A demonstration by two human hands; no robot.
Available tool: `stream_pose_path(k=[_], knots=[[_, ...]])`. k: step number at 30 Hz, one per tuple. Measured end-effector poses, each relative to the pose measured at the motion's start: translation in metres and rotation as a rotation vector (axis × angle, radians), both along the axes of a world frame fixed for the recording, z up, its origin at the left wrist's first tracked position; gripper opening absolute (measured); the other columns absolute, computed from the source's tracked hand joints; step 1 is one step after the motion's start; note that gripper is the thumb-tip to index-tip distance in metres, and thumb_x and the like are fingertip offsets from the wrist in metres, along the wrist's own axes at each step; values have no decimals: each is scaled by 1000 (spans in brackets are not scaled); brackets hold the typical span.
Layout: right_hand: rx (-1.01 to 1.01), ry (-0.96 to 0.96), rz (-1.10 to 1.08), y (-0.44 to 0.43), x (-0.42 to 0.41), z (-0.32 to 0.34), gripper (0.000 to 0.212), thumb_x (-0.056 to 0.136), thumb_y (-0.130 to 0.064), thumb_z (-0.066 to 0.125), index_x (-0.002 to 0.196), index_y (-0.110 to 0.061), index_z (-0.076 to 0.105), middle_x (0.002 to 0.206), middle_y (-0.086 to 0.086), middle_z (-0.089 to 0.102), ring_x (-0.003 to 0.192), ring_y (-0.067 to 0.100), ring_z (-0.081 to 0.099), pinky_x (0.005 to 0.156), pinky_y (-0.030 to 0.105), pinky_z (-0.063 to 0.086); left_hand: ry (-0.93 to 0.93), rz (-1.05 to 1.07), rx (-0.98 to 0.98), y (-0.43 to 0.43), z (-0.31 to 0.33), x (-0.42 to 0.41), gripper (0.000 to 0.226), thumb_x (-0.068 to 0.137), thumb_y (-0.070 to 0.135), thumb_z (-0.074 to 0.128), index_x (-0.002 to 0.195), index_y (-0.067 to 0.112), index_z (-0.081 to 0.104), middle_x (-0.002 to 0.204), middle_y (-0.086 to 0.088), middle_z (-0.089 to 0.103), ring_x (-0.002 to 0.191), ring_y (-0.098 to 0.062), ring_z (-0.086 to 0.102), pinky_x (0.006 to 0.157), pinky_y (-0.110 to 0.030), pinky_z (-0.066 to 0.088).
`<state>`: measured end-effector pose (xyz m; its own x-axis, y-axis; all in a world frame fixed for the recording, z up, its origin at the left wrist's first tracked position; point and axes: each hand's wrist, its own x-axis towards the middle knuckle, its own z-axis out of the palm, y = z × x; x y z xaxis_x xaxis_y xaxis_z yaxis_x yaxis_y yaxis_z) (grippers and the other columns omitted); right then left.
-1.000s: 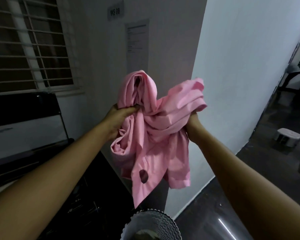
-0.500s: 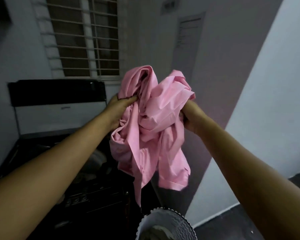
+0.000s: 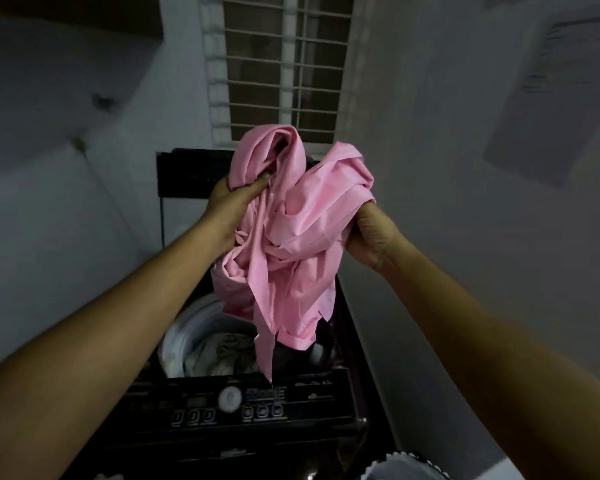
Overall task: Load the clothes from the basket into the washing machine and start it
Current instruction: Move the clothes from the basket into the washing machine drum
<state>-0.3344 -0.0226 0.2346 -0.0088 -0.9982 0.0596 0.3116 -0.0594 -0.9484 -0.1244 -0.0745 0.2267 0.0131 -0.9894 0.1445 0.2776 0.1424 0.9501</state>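
Two hands grip one bunched pink garment (image 3: 291,237) at frame centre, held in the air above the open top-loader washing machine (image 3: 347,393). Left hand (image 3: 231,206) is at 9 o'clock of the bundle, fingers (image 3: 257,183) curled tight into a fold near its top. Right hand (image 3: 371,237) is at 3 o'clock, closed around gathered cloth; its fingertips are hidden in the fabric. Loose ends hang down from the bundle, longest strip reaching toward 6 o'clock and overlapping the control panel (image 3: 257,403) in view; whether it touches is unclear. Drum opening (image 3: 184,337) sits below the garment at about 7 o'clock, with light-coloured laundry (image 3: 222,355) already inside. Lid (image 3: 187,174) stands raised behind the hands at 12 o'clock, under a barred window (image 3: 284,64). Basket rim (image 3: 406,465) shows at 5 o'clock, bottom edge of frame, contents not visible. Panel has a round white dial (image 3: 230,398) and rows of small buttons; labels too blurred to read.
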Motion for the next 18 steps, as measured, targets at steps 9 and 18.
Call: stream_pose_path(k=[9,18], knots=[[278,221,-114,-86,73,-128,24,93,-30,65,112,-17,72,112,11,75,107,28,71,89,42,59,-166,-60,237,-78,-121,74,47,77,23,87,120,16,71,105,-6,78,98,-26,75,92,-43,59],[501,1249,-68,-114,59,-247,41,86,-32,62,118,-9,50,118,19,64,109,39,63,89,45,52,-1076,-90,273,-141,-252,126,78,56,43,81,127,21,59,122,-16,58,114,-35,59,99,-45,50]])
